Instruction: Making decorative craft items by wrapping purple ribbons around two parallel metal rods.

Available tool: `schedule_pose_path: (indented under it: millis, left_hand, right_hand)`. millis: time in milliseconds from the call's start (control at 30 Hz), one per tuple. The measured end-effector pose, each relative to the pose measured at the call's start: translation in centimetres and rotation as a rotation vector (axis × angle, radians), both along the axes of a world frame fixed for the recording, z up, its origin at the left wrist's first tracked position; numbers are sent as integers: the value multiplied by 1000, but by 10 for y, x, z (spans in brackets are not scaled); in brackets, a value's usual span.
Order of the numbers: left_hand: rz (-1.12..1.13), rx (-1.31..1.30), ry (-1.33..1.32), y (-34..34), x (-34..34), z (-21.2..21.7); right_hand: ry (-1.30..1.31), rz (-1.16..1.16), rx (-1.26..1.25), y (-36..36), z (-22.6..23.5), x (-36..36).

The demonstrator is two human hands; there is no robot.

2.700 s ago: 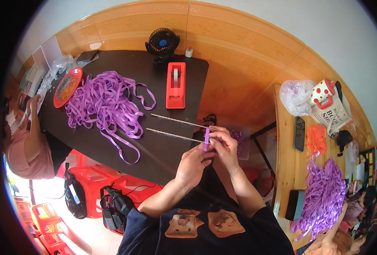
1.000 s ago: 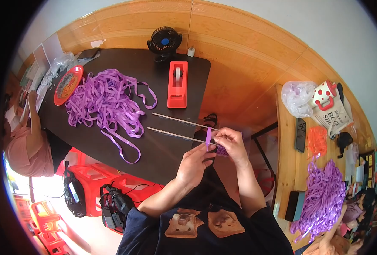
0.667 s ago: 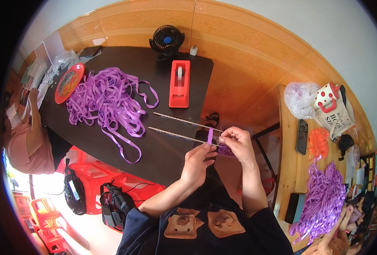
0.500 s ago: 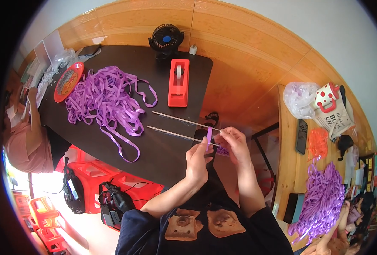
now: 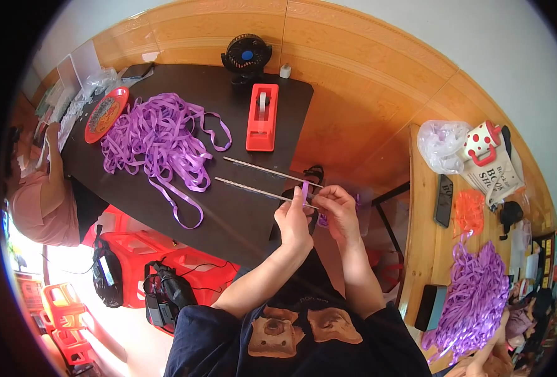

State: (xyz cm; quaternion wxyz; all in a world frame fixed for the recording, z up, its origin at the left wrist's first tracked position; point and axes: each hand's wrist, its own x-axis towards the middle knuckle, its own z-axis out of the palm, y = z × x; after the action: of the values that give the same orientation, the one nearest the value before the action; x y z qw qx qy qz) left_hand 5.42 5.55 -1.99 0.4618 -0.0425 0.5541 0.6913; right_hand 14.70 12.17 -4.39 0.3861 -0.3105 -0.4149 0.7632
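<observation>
Your left hand (image 5: 295, 227) pinches the near end of the purple ribbon (image 5: 305, 189), set crosswise on two rods (image 5: 253, 188); your right hand (image 5: 340, 210), fingers curled, sits just rightward, its hold unclear.

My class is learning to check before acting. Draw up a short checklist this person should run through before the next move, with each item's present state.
1. Purple strip reaches across both metal rods: ok.
2. Rods kept apart: ok, they lie side by side with a gap between.
3. Left hand on the strip: ok, at the lower rod.
4. Right hand firmly gripping: cannot tell; its fingertips are too small and overlapped.
5. Ribbon pile untangled: not ok, it lies in a jumbled heap.
6. Red tape dispenser off the rods: ok, it sits beyond them, not touching.
</observation>
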Motion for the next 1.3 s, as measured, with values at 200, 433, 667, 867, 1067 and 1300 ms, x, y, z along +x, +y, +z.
schedule_pose_path:
  millis: [200, 433, 667, 867, 1067, 1300]
  left_hand:
    - [21, -44, -19, 2, 0, 7]
    - [15, -52, -57, 4, -1, 11]
    - [-30, -14, -49, 0, -1, 6]
    - [18, 148, -37, -9, 3, -2]
    - [22, 188, -37, -8, 2, -7]
    - [36, 201, -83, -7, 1, -7]
  right_hand:
    - [70, -1, 36, 3, -7, 4]
    - [203, 135, 62, 15, -30, -12]
    - [316, 313, -74, 21, -41, -32]
    - [228, 338, -110, 28, -41, -40]
    - [390, 406, -152, 30, -39, -47]
    - [387, 396, -124, 29, -35, -50]
